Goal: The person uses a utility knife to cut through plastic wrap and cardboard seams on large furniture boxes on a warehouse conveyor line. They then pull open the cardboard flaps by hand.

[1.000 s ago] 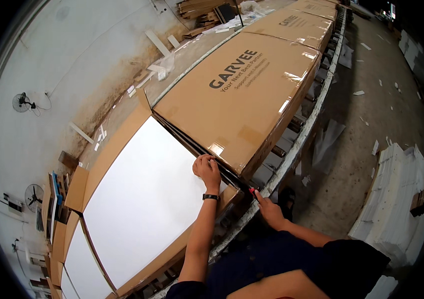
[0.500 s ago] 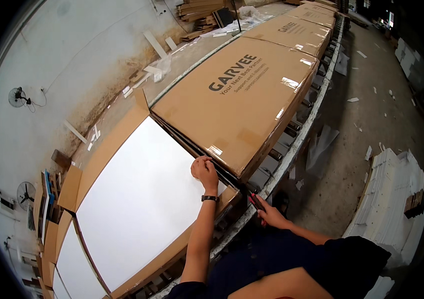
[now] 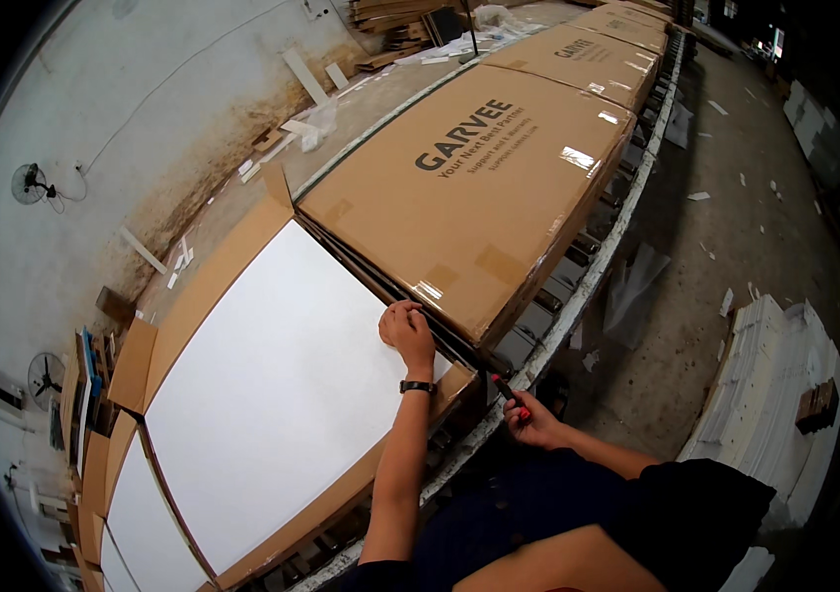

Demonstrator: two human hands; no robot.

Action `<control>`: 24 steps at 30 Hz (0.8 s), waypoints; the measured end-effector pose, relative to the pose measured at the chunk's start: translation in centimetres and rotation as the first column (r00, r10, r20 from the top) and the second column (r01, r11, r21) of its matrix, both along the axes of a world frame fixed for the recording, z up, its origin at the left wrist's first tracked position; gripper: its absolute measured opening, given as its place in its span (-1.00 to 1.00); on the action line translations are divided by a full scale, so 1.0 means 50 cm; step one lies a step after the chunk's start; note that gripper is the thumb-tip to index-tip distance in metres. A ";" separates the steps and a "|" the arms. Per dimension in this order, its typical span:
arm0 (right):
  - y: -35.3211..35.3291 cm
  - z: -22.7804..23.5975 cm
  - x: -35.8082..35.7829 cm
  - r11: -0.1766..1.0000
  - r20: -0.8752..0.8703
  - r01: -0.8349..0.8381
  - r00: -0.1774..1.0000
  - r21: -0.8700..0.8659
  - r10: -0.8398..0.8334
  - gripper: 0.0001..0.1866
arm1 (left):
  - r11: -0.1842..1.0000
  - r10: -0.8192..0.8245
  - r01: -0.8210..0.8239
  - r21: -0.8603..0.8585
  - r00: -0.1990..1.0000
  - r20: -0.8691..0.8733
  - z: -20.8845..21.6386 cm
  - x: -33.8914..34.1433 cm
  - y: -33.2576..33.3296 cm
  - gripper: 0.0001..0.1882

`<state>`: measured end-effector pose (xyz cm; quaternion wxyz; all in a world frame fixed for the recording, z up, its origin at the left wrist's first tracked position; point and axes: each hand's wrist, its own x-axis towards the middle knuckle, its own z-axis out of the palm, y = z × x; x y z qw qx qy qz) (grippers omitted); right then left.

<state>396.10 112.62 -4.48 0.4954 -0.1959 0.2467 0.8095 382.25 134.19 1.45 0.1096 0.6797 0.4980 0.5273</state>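
A large white panel (image 3: pixel 272 385) lies flat in an open cardboard carton (image 3: pixel 456 388). My left hand (image 3: pixel 406 335), with a dark band at the wrist, rests at the panel's far right edge, beside the dark gap before a sealed carton (image 3: pixel 450 237). Its fingers are curled together, and what they pinch, if anything, is hidden. Just beyond the open carton's near right corner, my right hand (image 3: pixel 535 422) is closed around a slim red-and-black hand tool (image 3: pixel 505 388), its tip pointing up and left. The tool's exact kind is not clear.
More sealed cartons (image 3: pixel 578 54) line the roller conveyor, bordered by a pale rail (image 3: pixel 578 306). Another open carton with a white panel (image 3: pixel 149 508) adjoins at left. White sheets (image 3: pixel 751 395) are stacked at right, a brown block (image 3: pixel 819 405) on them. Scraps litter the floor (image 3: pixel 677 326).
My right hand has turned the tool slightly, so more of its red-and-black body shows. My left hand stays at the panel's edge, nearly unmoved. The view has shifted a little.
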 end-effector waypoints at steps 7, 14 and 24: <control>0.025 0.049 -0.028 0.983 -0.448 0.173 0.876 -0.056 -0.179 -0.77 | 1.000 -0.022 0.021 -0.011 1.000 -0.011 0.006 0.003 0.000 -0.87; -0.013 0.190 0.013 0.993 -0.328 0.086 0.943 0.084 -0.054 -0.74 | 1.000 -0.010 0.010 -0.013 1.000 -0.013 -0.001 0.000 -0.009 -0.86; -0.002 0.282 0.259 0.809 0.022 0.492 0.851 0.322 -0.525 -0.70 | 0.995 -0.080 0.073 0.064 0.988 0.130 0.001 -0.019 -0.007 -0.90</control>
